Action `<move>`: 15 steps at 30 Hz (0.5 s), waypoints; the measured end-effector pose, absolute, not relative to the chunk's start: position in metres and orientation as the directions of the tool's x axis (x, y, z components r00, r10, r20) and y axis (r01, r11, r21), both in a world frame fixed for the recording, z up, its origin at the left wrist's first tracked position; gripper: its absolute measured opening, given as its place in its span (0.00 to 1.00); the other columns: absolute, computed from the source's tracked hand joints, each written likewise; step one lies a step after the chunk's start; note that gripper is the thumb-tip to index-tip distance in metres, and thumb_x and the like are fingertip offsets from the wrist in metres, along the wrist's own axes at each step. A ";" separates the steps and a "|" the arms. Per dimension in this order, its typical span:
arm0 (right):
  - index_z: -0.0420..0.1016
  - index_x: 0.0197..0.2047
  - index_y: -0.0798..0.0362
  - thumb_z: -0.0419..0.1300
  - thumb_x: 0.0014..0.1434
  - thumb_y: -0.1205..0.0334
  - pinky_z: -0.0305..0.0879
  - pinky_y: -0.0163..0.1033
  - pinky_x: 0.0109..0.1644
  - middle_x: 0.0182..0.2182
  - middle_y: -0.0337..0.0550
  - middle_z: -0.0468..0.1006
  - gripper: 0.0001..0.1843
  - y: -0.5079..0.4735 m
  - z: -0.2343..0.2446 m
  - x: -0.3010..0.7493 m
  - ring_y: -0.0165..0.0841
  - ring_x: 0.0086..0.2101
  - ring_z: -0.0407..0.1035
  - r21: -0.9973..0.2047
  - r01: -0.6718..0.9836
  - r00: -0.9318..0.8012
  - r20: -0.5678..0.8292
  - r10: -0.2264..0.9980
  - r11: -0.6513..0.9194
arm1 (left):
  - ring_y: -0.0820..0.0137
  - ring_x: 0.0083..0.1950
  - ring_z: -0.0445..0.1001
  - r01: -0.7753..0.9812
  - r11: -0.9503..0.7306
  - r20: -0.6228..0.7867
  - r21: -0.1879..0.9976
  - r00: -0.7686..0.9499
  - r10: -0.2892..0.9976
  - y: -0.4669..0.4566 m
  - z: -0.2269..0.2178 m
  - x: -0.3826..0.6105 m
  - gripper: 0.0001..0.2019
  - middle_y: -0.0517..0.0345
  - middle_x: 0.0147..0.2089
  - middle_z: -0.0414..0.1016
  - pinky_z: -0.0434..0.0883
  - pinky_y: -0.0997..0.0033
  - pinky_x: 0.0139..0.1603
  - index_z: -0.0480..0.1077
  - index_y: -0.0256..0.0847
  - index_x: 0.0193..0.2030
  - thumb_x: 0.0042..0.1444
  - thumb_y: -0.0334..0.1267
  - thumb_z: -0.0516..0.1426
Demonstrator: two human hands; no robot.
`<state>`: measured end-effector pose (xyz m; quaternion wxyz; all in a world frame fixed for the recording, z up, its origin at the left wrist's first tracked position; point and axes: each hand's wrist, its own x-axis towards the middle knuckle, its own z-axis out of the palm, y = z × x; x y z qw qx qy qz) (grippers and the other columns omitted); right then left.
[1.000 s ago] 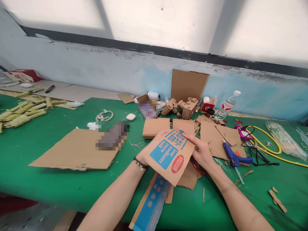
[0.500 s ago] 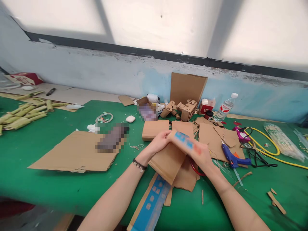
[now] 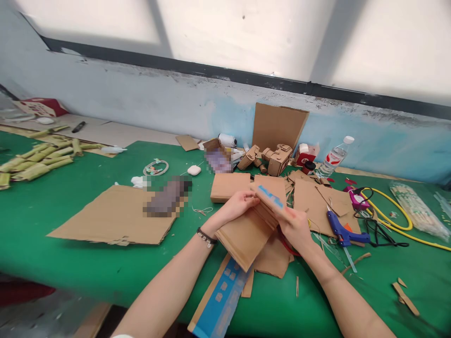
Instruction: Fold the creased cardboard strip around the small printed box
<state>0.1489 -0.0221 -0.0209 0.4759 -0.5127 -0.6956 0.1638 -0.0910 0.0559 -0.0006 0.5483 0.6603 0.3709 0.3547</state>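
Item: printed cardboard piece, held above the green table, being folded. Left hand pinches its upper edge; right hand clamps the raised flap. Best practice, I judge: press the crease evenly, thumbs along the line.

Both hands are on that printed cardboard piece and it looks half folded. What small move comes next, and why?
Probably press the fold flat. The printed cardboard piece is bent along a crease near its far end, with the blue-printed flap tipped over the plain brown side. The left hand steadies the far edge and the right hand pinches the flap, so running the right hand's fingers along the crease would likely set it.
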 end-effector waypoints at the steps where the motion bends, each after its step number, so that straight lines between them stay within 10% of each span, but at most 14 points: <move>1: 0.90 0.35 0.49 0.65 0.71 0.35 0.87 0.49 0.43 0.34 0.55 0.93 0.27 -0.020 -0.020 0.149 0.51 0.36 0.90 -0.764 0.541 0.068 0.457 0.887 0.353 | 0.56 0.46 0.83 0.118 -0.094 0.024 0.989 0.492 0.870 0.055 0.001 -0.091 0.29 0.48 0.45 0.88 0.79 0.60 0.48 0.83 0.38 0.43 0.61 0.67 0.68; 8: 0.91 0.44 0.52 0.64 0.70 0.28 0.87 0.52 0.51 0.46 0.56 0.94 0.33 -0.014 -0.013 0.153 0.53 0.48 0.89 -0.898 0.361 0.314 0.373 0.873 0.253 | 0.59 0.44 0.83 0.044 0.140 -0.141 0.989 0.541 0.829 0.034 0.009 -0.075 0.34 0.49 0.46 0.88 0.76 0.66 0.43 0.81 0.38 0.44 0.57 0.72 0.70; 15: 0.85 0.31 0.46 0.63 0.70 0.28 0.83 0.51 0.41 0.32 0.52 0.91 0.31 -0.022 -0.016 0.154 0.51 0.35 0.86 -0.796 0.517 0.240 0.488 0.840 0.315 | 0.57 0.48 0.86 -0.029 0.173 -0.128 0.984 0.555 0.822 0.036 0.002 -0.074 0.32 0.46 0.51 0.89 0.78 0.64 0.48 0.84 0.38 0.49 0.57 0.68 0.73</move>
